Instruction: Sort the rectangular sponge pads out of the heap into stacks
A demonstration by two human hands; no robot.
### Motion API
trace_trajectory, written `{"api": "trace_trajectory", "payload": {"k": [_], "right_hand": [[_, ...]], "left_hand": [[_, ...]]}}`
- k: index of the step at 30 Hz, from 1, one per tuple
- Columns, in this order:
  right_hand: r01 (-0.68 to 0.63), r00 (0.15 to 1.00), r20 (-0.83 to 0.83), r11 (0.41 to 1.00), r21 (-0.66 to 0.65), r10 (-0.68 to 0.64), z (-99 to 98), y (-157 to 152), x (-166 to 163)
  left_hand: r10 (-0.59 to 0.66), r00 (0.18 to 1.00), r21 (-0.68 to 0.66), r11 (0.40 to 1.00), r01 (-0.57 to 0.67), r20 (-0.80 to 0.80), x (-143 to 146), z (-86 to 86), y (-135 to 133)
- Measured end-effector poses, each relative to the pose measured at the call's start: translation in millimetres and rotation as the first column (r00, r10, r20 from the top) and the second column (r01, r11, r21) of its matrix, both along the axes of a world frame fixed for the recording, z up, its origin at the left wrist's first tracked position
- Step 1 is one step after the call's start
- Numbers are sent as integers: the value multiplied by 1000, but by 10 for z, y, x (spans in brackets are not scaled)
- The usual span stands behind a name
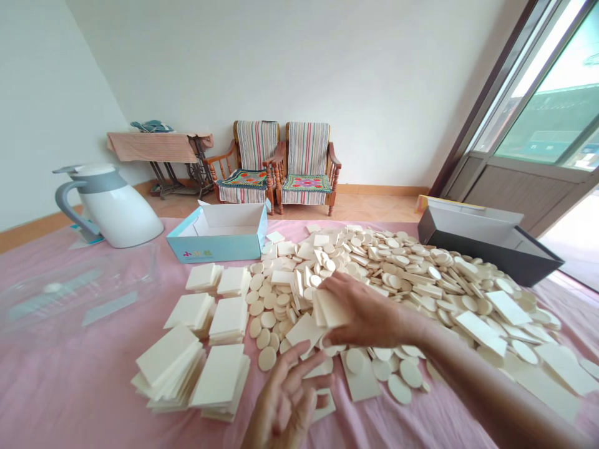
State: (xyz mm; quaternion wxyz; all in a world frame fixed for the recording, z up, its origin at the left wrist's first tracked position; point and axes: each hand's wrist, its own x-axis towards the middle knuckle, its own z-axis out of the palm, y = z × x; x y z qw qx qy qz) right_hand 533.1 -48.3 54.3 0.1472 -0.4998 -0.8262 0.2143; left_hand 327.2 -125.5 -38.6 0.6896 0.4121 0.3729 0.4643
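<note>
A big heap of cream-white pieces [412, 268], round discs and rectangular slabs, covers the pink cloth [70, 386]. My right hand [369, 315] reaches in from the right and grips a small stack of rectangular slabs [330, 308] at the heap's near left side. My left hand [285, 399] hovers low at the front with fingers spread and nothing in it, just above loose slabs and discs [267, 358]. Sorted stacks of rectangular slabs [196, 368] lie to the left of my hands in several piles.
An open light-blue box [219, 240] stands behind the stacks. A white and grey jug [112, 209] sits at the back left, a clear plastic lid [70, 293] before it. A black open box [491, 246] lies at the right. Two wooden chairs [281, 165] stand by the wall.
</note>
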Motion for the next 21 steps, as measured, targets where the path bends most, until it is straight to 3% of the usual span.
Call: {"api": "trace_trajectory", "payload": {"k": [3,6,8,10,12,14,17,19,21], "right_hand": [[-45,998,47,999,23,44,5,-252,-213],[-192,979,61,981,-17,193,-12,-256,-249],[-215,977,5,977,4,215,-12,-115,-214],[-95,995,-19,987,131,98,-20,94,-193],[-27,998,59,954,297,10,-52,307,-220],[-145,973,222,903,406,56,-109,474,-288],[-366,894,403,835,410,194,-212,613,-380],[-390,879,427,837,383,214,-273,658,-381],[-324,908,377,878,351,184,-313,684,-317]], "left_hand": [[20,967,-272,961,51,253,137,147,96],[76,952,-382,923,45,296,201,230,172],[97,954,-411,911,29,283,192,222,188],[111,956,-436,900,20,272,158,177,182],[116,958,-452,892,14,260,119,123,162],[112,961,-436,900,10,252,87,85,141],[93,961,-376,927,12,261,64,65,135],[83,958,-352,936,20,273,61,64,151],[72,956,-347,937,32,285,61,66,172]]}}
